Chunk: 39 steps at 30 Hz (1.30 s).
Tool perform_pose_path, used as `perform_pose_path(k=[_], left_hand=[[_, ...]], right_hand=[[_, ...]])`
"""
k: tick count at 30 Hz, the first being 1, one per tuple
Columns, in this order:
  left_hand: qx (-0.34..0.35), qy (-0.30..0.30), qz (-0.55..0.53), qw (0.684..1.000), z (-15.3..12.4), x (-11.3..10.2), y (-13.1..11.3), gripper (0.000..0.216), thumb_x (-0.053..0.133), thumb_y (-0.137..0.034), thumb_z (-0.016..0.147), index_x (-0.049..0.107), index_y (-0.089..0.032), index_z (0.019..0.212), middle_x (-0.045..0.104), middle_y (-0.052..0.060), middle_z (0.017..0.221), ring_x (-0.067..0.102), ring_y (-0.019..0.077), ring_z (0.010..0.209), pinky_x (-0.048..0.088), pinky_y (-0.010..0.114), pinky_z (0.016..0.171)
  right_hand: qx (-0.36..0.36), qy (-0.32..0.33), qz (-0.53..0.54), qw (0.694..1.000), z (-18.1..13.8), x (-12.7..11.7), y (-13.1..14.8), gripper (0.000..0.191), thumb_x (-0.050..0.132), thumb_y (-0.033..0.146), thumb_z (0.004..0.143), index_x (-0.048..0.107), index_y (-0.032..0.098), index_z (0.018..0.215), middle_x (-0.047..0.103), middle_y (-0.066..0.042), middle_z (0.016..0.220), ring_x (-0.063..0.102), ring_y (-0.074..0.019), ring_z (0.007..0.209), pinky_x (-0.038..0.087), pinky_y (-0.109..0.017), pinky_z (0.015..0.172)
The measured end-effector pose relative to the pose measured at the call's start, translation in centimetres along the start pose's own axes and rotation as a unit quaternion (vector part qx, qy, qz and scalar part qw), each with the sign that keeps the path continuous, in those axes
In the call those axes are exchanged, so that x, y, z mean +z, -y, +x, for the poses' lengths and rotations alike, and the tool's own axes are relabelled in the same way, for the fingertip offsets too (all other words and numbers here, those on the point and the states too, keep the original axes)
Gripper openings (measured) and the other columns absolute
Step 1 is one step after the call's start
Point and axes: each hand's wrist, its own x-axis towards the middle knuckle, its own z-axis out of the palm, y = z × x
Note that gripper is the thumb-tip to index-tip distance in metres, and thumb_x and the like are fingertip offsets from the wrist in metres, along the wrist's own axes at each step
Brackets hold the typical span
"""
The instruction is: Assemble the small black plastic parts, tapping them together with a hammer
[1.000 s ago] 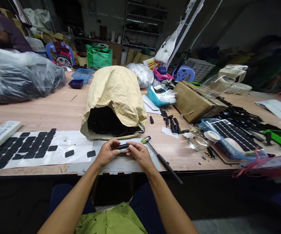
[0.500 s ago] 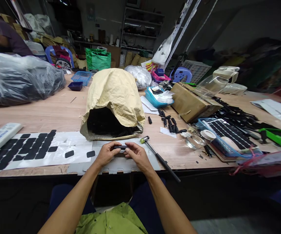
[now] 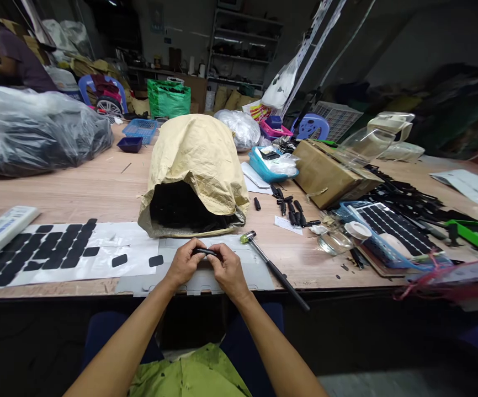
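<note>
Both hands' grip is clamped on one slim black piece (image 3: 206, 251), the left hand (image 3: 182, 267) pinching one end and the right hand (image 3: 229, 271) the other, fingertips close together. The piece is held just in front of the sack (image 3: 200, 157), crosswise to its open mouth, above the grey board (image 3: 258, 278) that lies on the counter (image 3: 94, 190). The sack's mouth faces the hands, with dark contents inside that are too shadowed to make out.

The hammer (image 3: 274, 268) lies slantwise, its head near the sack's front right corner and its handle reaching past the counter's near edge. Left of the sack and nearer the person, black patches (image 3: 54, 251) sit in rows on a white sheet (image 3: 133, 237), with a white device (image 3: 5, 230) at the far end.

Right of the sack, a single black handle (image 3: 257, 204) lies apart from a loose cluster (image 3: 292, 212) of similar ones; beyond them stand a blue tub (image 3: 261, 167) and a box (image 3: 325, 176). Behind the sack's right side is a clear bag (image 3: 239, 129). Well left of the sack rests a large bag (image 3: 36, 132), with another person (image 3: 27, 63) beyond it.
</note>
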Motion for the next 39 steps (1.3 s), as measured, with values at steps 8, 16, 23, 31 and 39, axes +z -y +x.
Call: perform_pose_path(k=[8, 16, 23, 31, 39], left_hand=[[-0.031, -0.002, -0.071, 0.997, 0.0, -0.1, 0.4, 0.015, 0.057, -0.023, 0.079, 0.062, -0.018, 0.092, 0.065, 0.002, 0.089, 0.059, 0.0174, 0.085, 0.045, 0.029, 0.081], [-0.041, 0.022, -0.107, 0.993, 0.0, -0.3, 0.1, 0.017, 0.062, -0.028, 0.078, 0.063, -0.017, 0.092, 0.065, 0.003, 0.086, 0.060, 0.0176, 0.081, 0.047, 0.030, 0.076], [-0.031, 0.032, -0.103, 0.994, 0.0, -0.5, 0.3, 0.020, 0.063, -0.029, 0.079, 0.065, -0.017, 0.094, 0.064, 0.003, 0.088, 0.058, 0.0156, 0.078, 0.046, 0.026, 0.069], [-0.086, 0.043, -0.144, 0.985, 0.1, -0.2, -0.3, 0.036, 0.061, -0.047, 0.081, 0.064, -0.014, 0.097, 0.059, -0.002, 0.064, 0.049, 0.0101, 0.054, 0.040, 0.023, 0.054], [-0.145, 0.044, -0.174, 0.973, -0.9, 0.0, -2.0, 0.051, 0.050, -0.065, 0.084, 0.058, -0.015, 0.078, 0.064, 0.002, 0.062, 0.048, 0.0088, 0.046, 0.034, 0.022, 0.047]], right_hand=[[-0.011, 0.020, 0.013, 1.000, 0.4, 0.0, -0.3, 0.015, 0.055, 0.025, 0.087, 0.064, 0.020, 0.097, 0.067, -0.003, 0.089, 0.062, -0.0163, 0.082, 0.050, -0.028, 0.076], [-0.026, 0.045, -0.018, 0.998, 0.3, -1.3, -1.1, 0.034, 0.069, 0.031, 0.079, 0.062, 0.019, 0.110, 0.067, -0.005, 0.094, 0.061, -0.0145, 0.072, 0.052, -0.028, 0.067], [-0.075, 0.051, -0.066, 0.994, 0.6, -2.1, -1.0, 0.021, 0.066, 0.027, 0.082, 0.066, 0.019, 0.101, 0.061, -0.002, 0.079, 0.056, -0.0133, 0.066, 0.048, -0.027, 0.063], [0.026, 0.068, 0.076, 0.994, 0.3, -2.2, -2.0, 0.032, 0.067, 0.027, 0.078, 0.064, 0.020, 0.110, 0.067, -0.003, 0.086, 0.064, -0.0151, 0.076, 0.054, -0.028, 0.071], [0.060, 0.051, 0.124, 0.989, 0.0, -2.3, -3.5, 0.041, 0.066, 0.030, 0.078, 0.062, 0.018, 0.117, 0.064, -0.004, 0.089, 0.061, -0.0135, 0.075, 0.052, -0.026, 0.065]])
